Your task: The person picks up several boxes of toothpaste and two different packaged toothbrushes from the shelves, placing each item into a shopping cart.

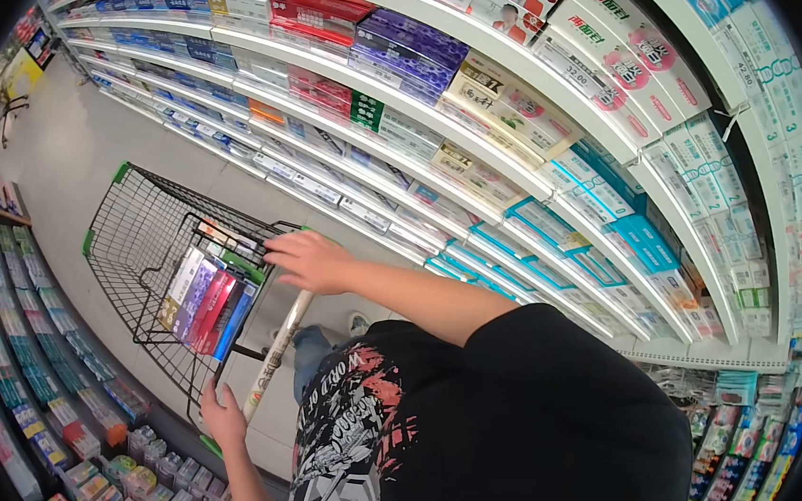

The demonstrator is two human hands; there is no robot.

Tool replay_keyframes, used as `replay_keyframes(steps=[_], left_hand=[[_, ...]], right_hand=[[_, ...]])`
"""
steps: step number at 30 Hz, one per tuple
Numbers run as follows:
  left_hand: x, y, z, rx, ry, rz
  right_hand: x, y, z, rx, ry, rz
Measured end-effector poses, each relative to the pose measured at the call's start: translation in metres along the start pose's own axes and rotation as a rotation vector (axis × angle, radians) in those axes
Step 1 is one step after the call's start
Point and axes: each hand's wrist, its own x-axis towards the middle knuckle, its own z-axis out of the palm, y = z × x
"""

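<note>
The view is tilted, with the shopping cart point(126, 226), a black wire one with green corners, pointing left. A row of slim toothpaste-like boxes point(208, 305), white, purple, red and blue, stands side by side in its rear section near the handle point(276, 349). My right hand point(309, 262) is over the cart's rear rim beside the far end of the row, fingers stretched out. Near the blue box at the other end, my left hand point(224, 416) has its fingers apart by the cart's lower rear corner. Nothing shows in either hand.
Long curved-looking shelves point(404, 108) of boxed goods run along the top and right. Another stocked shelf point(21, 341) lines the lower left, with small packages point(148, 472) below the cart. Grey floor point(67, 140) extends down the aisle.
</note>
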Motion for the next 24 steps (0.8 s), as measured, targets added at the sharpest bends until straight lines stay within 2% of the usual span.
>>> replay_keyframes(steps=[2, 4, 6, 8, 10, 12, 13, 16, 18, 19, 21, 22, 24], left_hand=[[-0.009, 0.005, 0.001, -0.005, -0.010, -0.007], [-0.018, 0.005, 0.004, -0.003, -0.021, -0.009], [-0.028, 0.008, 0.004, -0.001, -0.028, -0.018], [-0.035, 0.007, 0.009, 0.008, -0.030, -0.016], [-0.041, 0.009, 0.010, 0.027, -0.028, -0.011], [-0.047, 0.012, 0.013, 0.043, -0.031, 0.003], [-0.051, 0.012, 0.015, 0.022, -0.031, 0.006], [-0.058, 0.009, 0.019, 0.002, -0.029, 0.021], [-0.062, 0.010, 0.021, 0.001, -0.028, 0.035], [-0.064, 0.011, 0.021, 0.015, -0.041, 0.018], [-0.069, 0.011, 0.022, 0.032, -0.053, 0.007], [-0.070, 0.010, 0.023, 0.024, -0.060, 0.005], [-0.073, 0.011, 0.022, 0.014, -0.067, 0.021]], right_hand=[[-0.022, 0.005, -0.028, -0.056, 0.155, 0.083], [-0.044, 0.019, -0.074, -0.200, 0.245, 0.062], [-0.068, 0.037, -0.118, -0.356, 0.359, 0.150], [-0.080, 0.042, -0.179, -0.627, 0.314, 0.418], [-0.100, 0.060, -0.230, -0.861, 0.434, 0.392], [-0.112, 0.065, -0.273, -1.055, 0.428, 0.464], [-0.118, 0.069, -0.288, -1.056, 0.428, 0.466], [-0.130, 0.077, -0.317, -1.184, 0.378, 0.456], [-0.134, 0.076, -0.327, -1.192, 0.351, 0.707], [-0.134, 0.074, -0.331, -1.192, 0.353, 0.709], [-0.133, 0.069, -0.336, -1.078, 0.246, 0.980], [-0.134, 0.072, -0.335, -1.077, 0.255, 0.987], [-0.144, 0.082, -0.331, -1.210, 0.331, 0.778]])
